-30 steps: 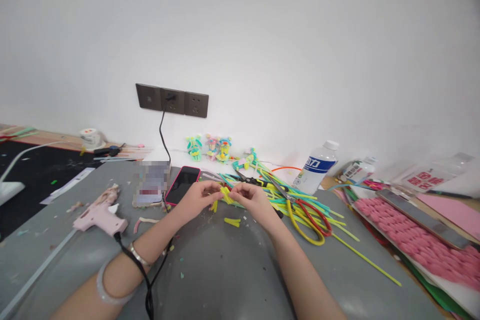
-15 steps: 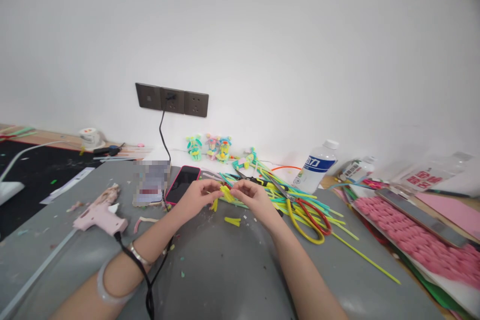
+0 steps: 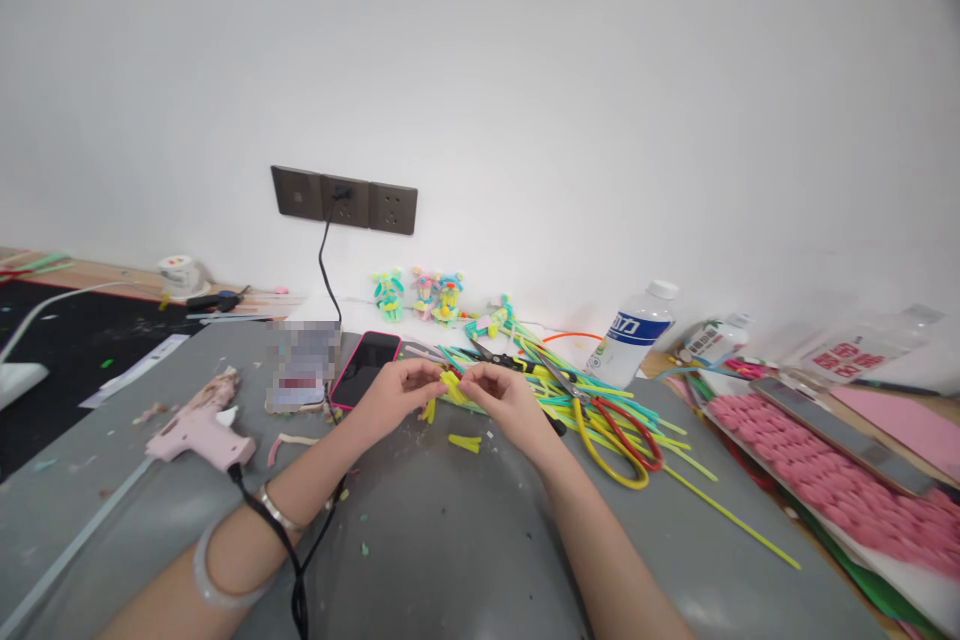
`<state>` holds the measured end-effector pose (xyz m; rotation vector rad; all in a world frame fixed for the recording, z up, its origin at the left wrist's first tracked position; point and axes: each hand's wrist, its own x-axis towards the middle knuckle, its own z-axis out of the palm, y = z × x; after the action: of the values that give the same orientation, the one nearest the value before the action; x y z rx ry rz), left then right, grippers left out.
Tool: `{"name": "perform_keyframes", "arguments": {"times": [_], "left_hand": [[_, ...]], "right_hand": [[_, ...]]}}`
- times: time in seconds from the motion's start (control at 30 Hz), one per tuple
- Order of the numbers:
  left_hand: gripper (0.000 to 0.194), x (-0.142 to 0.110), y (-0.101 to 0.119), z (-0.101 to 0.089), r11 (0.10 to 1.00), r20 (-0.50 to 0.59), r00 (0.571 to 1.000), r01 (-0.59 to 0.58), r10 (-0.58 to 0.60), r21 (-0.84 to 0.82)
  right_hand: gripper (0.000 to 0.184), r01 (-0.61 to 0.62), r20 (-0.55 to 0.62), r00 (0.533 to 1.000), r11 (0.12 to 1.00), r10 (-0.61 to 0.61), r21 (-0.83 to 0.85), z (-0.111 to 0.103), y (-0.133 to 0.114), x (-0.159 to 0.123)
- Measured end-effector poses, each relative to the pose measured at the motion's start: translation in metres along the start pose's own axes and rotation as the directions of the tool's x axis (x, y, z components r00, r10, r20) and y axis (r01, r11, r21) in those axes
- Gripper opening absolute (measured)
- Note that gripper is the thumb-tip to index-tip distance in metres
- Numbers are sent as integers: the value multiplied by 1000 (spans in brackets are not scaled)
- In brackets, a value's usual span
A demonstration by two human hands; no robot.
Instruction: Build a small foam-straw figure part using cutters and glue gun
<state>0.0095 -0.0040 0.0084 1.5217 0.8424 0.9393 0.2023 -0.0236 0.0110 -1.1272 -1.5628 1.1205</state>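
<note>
Between my two hands is a small yellow pipe cleaner piece (image 3: 452, 386), pinched from both sides. My left hand (image 3: 405, 395) grips its left end with thumb and fingers, and my right hand (image 3: 504, 400) holds the right end the same way. A loose yellow folded piece (image 3: 465, 443) lies on the grey mat just below them. Another short yellow bit (image 3: 428, 411) shows under my left fingertips; whether it is joined to the held piece I cannot tell. Behind my right hand spreads a pile of green and yellow pipe cleaners (image 3: 615, 410).
Scissors (image 3: 611, 440) with yellow and red handles lie on the pile. A pink glue gun (image 3: 199, 430) rests at the left, its black cord passing by my left forearm. Phones (image 3: 367, 370), a bottle (image 3: 634, 332) and small pipe cleaner figures (image 3: 448, 298) stand or lie toward the wall.
My right hand has shifted very slightly to the left along the yellow piece. Both hands keep their pinch, and the things around them stay where they were.
</note>
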Motion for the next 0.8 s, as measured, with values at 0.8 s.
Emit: {"name": "perform_keyframes", "arguments": {"times": [0.8], "left_hand": [[33, -1, 1, 0, 996, -17, 999, 44, -45, -74]], "right_hand": [[28, 56, -27, 998, 997, -58, -61, 5, -10, -4]]}}
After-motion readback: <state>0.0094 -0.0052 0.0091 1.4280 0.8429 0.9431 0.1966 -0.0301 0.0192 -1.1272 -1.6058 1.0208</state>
